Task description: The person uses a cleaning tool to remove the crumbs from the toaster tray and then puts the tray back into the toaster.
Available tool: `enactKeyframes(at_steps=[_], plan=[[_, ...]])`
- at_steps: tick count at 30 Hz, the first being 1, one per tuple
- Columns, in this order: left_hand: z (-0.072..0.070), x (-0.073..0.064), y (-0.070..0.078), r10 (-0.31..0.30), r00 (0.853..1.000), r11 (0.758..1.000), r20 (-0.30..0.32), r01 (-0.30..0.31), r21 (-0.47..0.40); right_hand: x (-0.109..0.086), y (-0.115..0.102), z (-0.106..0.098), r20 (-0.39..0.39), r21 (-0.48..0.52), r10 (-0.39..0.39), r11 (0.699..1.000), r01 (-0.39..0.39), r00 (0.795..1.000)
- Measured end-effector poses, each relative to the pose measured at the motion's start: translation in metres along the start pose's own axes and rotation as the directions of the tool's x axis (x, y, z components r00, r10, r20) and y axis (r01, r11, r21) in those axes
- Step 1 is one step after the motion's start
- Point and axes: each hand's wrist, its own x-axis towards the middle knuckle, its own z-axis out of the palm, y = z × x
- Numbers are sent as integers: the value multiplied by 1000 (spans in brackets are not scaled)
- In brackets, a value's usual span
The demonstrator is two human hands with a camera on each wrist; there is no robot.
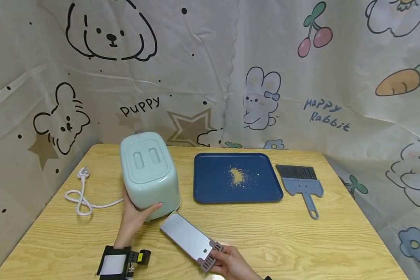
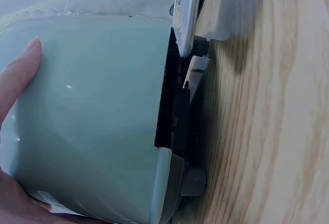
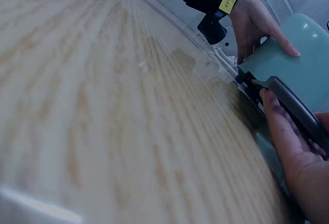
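Note:
A mint green toaster (image 1: 148, 163) with a lid over its top stands at the left of the table. My left hand (image 1: 133, 219) grips its near left corner, thumb across the near end and the other fingers round the side, partly hidden. Low on that end, the left wrist view shows a dark slot (image 2: 177, 106). My right hand (image 1: 233, 264) pinches the grey slatted end of a flat metal crumb tray (image 1: 187, 235), thumb on top. The tray's far end is right by the toaster's base, and a few crumbs show along its edge in the left wrist view.
A navy serving tray (image 1: 210, 181) lies at the back middle, with a small heap of tan crumbs (image 1: 237, 176) on it. Right of it is a blue-grey hand brush (image 1: 302, 187). The toaster's white cord (image 1: 81, 200) loops at the left, its plug toward the back. A printed curtain hangs behind.

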Motion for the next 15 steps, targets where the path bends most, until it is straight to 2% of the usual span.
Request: enactKeyframes(at_steps=[6,15], plan=[[1,1,-1,16,1000,1000,3,-16,-13,4,2,6,-2,-6,9,1000,-9,1000],[1,1,-2,6,1000,1000,-1,-6,-1,10,7,13,22,46,-42,998,41,999]])
